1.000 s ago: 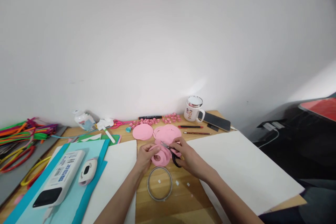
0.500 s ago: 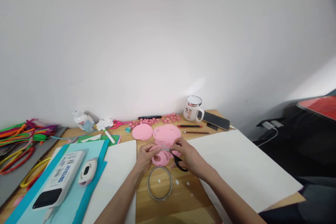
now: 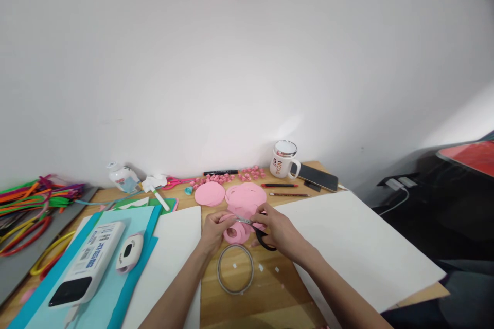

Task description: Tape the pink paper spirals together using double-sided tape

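My left hand [image 3: 214,229] pinches a pink paper piece [image 3: 233,235] with a curled strip hanging from it. In my right hand [image 3: 275,227] are black-handled scissors [image 3: 263,239], their metal blades pointing left at the paper by my left fingertips. Just beyond both hands lie overlapping pink paper circles [image 3: 247,195], and another pink circle [image 3: 209,194] is left of them. A ring-shaped roll of tape [image 3: 235,269] lies flat in front of my hands, with a few small white scraps [image 3: 261,268] in and beside it.
Small pink paper rolls [image 3: 216,179], a mug [image 3: 284,159], a phone [image 3: 316,177] and pencils [image 3: 289,194] line the wall side. White sheets [image 3: 355,241] flank my arms. At left, a white power bank [image 3: 88,262] rests on blue paper, near colourful pipe cleaners [image 3: 38,198].
Both hands stay in almost the same place. The scissors and the pink paper between my fingers show hardly any shift.
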Tool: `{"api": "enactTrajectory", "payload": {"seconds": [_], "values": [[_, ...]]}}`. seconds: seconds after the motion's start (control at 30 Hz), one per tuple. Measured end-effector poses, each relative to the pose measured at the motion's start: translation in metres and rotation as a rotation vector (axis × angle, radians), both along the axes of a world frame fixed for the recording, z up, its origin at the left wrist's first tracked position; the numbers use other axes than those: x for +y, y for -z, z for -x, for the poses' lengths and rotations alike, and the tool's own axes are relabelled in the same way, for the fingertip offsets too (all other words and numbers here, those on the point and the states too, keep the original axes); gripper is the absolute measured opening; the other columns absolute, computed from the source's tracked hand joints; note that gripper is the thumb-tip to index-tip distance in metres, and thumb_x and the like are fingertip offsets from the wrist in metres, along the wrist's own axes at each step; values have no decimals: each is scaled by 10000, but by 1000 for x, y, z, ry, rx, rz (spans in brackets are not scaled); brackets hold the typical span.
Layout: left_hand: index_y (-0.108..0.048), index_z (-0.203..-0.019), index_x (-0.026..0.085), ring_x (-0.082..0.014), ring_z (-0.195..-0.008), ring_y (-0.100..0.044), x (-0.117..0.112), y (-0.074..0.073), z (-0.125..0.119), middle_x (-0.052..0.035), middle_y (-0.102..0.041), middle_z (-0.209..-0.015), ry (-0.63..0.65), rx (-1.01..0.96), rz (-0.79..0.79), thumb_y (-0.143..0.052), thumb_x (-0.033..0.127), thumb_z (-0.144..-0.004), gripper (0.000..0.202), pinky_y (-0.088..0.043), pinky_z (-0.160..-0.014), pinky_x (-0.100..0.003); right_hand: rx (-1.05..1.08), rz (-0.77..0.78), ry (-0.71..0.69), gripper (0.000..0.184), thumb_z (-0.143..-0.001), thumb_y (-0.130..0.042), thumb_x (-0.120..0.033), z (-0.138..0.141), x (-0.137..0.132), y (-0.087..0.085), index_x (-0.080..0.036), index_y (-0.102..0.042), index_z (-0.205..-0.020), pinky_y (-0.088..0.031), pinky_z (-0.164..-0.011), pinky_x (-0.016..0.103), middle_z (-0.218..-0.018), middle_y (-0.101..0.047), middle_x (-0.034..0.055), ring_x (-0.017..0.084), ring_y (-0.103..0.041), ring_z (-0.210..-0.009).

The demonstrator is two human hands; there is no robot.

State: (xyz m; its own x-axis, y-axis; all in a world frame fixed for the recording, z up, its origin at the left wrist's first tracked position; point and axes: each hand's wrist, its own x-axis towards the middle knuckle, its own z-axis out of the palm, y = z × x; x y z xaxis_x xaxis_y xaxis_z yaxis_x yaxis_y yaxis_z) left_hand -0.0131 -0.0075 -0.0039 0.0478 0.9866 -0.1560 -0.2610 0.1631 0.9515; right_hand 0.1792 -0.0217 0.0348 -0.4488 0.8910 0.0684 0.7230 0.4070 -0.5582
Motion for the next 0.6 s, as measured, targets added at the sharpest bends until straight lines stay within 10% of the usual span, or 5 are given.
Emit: {"api": "enactTrajectory", "payload": {"seconds": [0.6], "values": [[-660,-612,103,-98,-432,-516,0,0,1,-1,-598,-500,17,4,-13,-758,339,-541,265,-420,-438,-217,104,0,77,346,-581,-729,-201,-7,-5,-12,-213,-584,-895,-434,-702,256,-989,-491,43,181,-536,-864]]}}
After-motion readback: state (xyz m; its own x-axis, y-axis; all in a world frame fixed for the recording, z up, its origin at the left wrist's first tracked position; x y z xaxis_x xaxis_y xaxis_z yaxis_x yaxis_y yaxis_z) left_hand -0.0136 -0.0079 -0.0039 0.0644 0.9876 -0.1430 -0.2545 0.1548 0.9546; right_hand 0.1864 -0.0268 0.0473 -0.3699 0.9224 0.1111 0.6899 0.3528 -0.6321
